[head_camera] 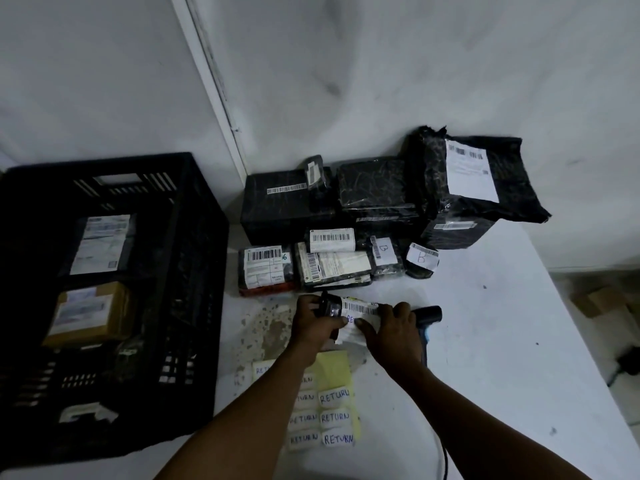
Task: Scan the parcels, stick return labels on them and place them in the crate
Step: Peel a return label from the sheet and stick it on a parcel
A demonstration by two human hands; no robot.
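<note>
A small black parcel (pixel 349 315) with a barcode label lies between my hands at the table's middle. My left hand (pixel 311 325) grips its left end. My right hand (pixel 389 329) presses a white return label, of which "RE" shows, onto the parcel. A yellow sheet of return labels (pixel 334 415) lies below my hands. The black scanner (pixel 429 315) rests on the table just behind my right hand. The black crate (pixel 194 271) stands at the left with a brown box (pixel 91 313) and a labelled black parcel (pixel 100 244) inside.
Several black parcels (pixel 381 202) with barcode labels are stacked against the wall behind my hands. A big black bag (pixel 474 174) leans at the back right. The white table's edge (pixel 568 341) runs down the right side, with the floor beyond.
</note>
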